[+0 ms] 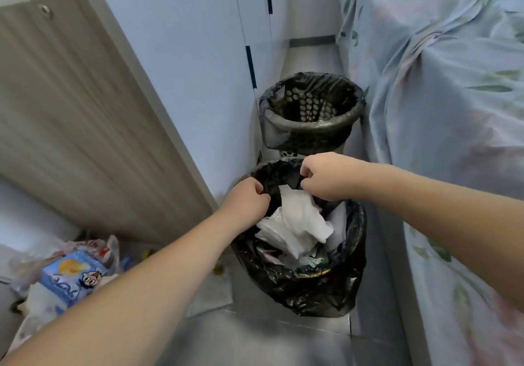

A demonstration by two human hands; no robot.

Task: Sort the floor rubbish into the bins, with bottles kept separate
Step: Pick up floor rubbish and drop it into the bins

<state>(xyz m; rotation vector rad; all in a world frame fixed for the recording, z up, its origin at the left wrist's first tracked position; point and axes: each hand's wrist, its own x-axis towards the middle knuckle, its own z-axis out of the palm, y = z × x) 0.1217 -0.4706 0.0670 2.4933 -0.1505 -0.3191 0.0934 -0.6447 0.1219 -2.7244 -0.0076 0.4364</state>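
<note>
Two bins lined with black bags stand on the floor between a cupboard and a bed. The near bin [334,286] holds crumpled white paper [297,224] and other scraps. My left hand [246,198] pinches the black liner at the bin's far left rim. My right hand [326,178] pinches the liner at the far rim, just above the white paper. The far bin [312,127] shows its perforated wall through the bag, with little visible inside. A pile of rubbish [68,275] with a blue printed carton and plastic wrappers lies on the floor at the lower left.
A wood-grain panel [71,110] and white cupboard doors [184,68] close off the left side. A bed with a floral blue sheet [439,110] fills the right. The grey floor [255,337] forms a narrow aisle between them.
</note>
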